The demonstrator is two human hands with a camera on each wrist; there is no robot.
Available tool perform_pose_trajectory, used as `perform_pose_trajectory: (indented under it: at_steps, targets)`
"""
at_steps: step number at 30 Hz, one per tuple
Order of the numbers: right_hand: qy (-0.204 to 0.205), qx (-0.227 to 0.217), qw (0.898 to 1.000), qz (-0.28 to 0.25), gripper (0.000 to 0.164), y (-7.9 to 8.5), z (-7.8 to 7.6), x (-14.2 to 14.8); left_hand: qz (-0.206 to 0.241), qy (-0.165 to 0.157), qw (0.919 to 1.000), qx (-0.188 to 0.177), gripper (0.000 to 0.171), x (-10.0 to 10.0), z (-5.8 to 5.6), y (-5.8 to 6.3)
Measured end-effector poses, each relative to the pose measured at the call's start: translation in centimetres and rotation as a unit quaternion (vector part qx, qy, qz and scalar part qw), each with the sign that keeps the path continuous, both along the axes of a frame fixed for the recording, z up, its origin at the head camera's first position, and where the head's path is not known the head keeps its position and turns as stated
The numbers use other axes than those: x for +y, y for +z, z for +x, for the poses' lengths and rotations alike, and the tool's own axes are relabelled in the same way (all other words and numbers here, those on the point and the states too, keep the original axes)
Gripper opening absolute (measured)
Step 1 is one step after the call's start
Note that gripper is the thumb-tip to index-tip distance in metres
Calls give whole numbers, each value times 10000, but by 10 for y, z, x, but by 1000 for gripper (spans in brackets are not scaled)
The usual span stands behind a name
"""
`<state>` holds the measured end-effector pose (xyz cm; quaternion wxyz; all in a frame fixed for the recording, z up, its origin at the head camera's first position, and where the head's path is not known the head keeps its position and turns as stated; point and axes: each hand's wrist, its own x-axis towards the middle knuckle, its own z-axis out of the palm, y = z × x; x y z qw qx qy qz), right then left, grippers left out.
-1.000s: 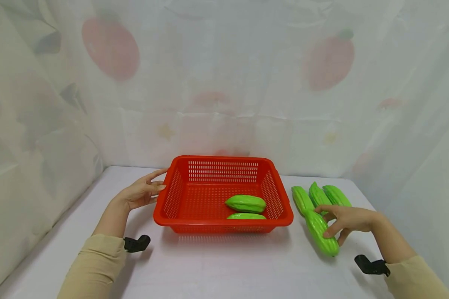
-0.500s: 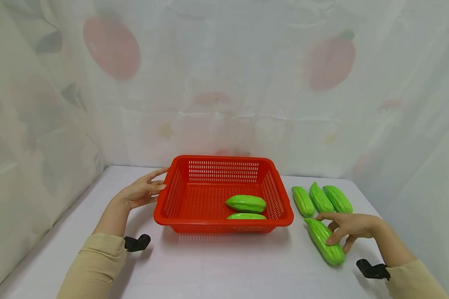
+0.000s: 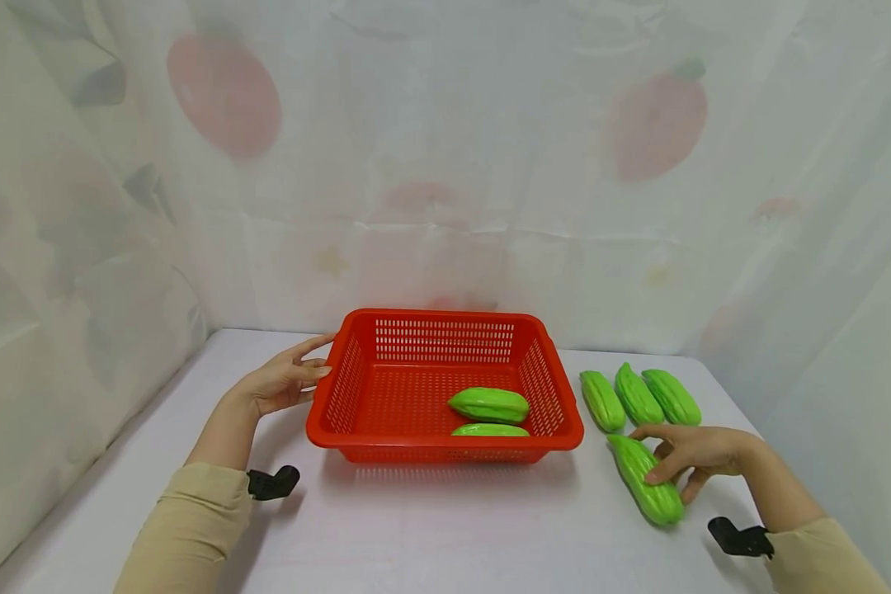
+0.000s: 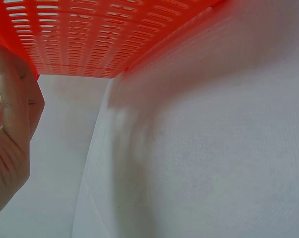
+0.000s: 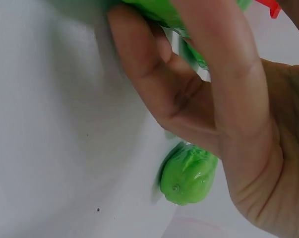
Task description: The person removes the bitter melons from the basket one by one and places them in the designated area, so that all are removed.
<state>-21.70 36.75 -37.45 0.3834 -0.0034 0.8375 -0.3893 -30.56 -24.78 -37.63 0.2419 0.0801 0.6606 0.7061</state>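
Note:
My right hand (image 3: 694, 454) holds a glossy green ribbed bitter melon (image 3: 649, 487) between thumb and fingers at the right of the table. The melon lies slanted, its stem end toward the back. In the right wrist view, part of this melon (image 5: 154, 10) shows above the curled fingers. My left hand (image 3: 285, 384) touches the left rim of a red plastic basket (image 3: 453, 441), the fingers lightly bent against the outside. In the left wrist view, the left hand (image 4: 13, 114) reaches up to the slotted basket wall (image 4: 89, 39). Two bitter melons (image 3: 488, 405) lie inside the basket on the right.
Three more bitter melons lie side by side behind the right hand: a left one (image 3: 603, 401), a middle one (image 3: 637, 394) and a right one (image 3: 671, 397). White printed curtains (image 3: 431, 165) enclose the white table (image 3: 431, 528) at the back and sides.
My right hand has drawn its bitter melon toward me and slightly right, away from the three behind it, mostly in the first half second. The left hand and basket stay put.

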Motion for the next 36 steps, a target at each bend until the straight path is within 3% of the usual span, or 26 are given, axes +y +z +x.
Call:
perform_pose_trajectory:
  at_steps: [16,26,36]
  targets:
    - [23,32,9993,-361,84,-4,1,5,20,-6,10000,-13,79,-1,-1,0]
    - [174,25,9983,-555,72,-4,3,6,54,1,10000,8,80,-1,0,1]
    - [161,117,9991,-368,69,1,4,7,82,-13,10000,9,78,0,-1,0]
